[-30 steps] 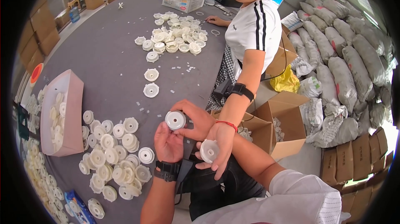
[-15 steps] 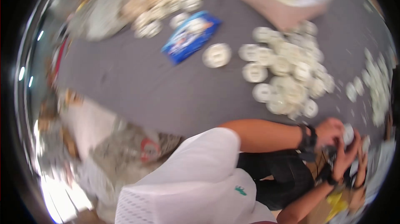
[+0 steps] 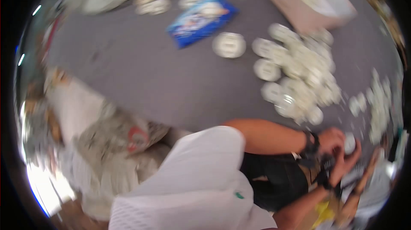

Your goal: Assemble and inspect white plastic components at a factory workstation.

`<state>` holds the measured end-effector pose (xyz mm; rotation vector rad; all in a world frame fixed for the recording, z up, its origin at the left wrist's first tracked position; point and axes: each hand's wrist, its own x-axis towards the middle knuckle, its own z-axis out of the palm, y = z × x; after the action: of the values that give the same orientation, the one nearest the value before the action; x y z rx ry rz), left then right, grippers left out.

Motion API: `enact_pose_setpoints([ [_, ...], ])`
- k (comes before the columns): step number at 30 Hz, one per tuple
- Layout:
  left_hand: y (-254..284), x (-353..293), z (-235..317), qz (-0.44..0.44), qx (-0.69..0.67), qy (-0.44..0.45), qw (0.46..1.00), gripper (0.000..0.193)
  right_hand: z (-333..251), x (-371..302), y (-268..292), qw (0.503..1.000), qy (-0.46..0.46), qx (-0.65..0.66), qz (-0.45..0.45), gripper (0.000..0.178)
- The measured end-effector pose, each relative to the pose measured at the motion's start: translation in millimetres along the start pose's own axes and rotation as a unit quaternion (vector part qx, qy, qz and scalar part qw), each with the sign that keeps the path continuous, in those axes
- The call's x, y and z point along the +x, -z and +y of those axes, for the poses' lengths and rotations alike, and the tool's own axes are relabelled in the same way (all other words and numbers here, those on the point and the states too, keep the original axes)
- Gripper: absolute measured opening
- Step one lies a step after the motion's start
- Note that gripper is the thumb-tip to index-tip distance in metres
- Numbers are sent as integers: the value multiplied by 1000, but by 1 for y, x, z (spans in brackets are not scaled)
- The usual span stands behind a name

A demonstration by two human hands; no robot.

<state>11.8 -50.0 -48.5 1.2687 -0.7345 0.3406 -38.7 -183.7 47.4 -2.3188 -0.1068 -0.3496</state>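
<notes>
At the table's near right edge my two hands are together around a small white round plastic piece (image 3: 349,143). My left hand (image 3: 331,141) has its fingers curled against one side of it. My right hand (image 3: 346,161) holds it from the other side, with thumb and fingers around it. Motion blur hides the fine detail of the grip. Nearest to the hands is a heap of white round plastic discs (image 3: 299,73) on the grey tabletop (image 3: 141,67). Both wrists wear black bands.
A pink box (image 3: 284,5) with white pieces inside stands beyond the heap. A blue packet (image 3: 201,20) and a single white disc (image 3: 229,45) lie left of it. More pale pieces (image 3: 379,106) are at the far right, near another person's arm (image 3: 361,187). Plastic bags (image 3: 111,144) are at lower left.
The whole view has shifted and blurred slightly. My hands stay together on the white round piece, which sits a little further left and lower in the picture.
</notes>
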Motion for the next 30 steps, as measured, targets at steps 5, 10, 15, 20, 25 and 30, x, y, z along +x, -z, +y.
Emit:
enact_pose_setpoints([
  [5, 57, -1, 32, 85, -536, 399, 739, 20, -40, 13, -55, 999, -10, -27, 26, 70],
  [10, 42, 11, 41, 5, -565, 395, 724, 35, -35, 3, -30, 985, -32, 167, 36, 73],
  [15, 41, 9, 43, 5, -559, 407, 722, 39, -33, 0, -27, 987, -11, 159, 33, 72],
  [20, 46, 11, 45, 2, -554, 409, 725, 42, -27, -3, -24, 993, 9, 119, 0, 71],
  [25, 46, 10, 42, 4, -540, 413, 733, 43, -31, 0, -21, 991, 2, 133, -8, 70],
  [30, 47, 14, 46, 6, -525, 425, 738, 46, -28, -1, -20, 993, 12, 116, -17, 70],
])
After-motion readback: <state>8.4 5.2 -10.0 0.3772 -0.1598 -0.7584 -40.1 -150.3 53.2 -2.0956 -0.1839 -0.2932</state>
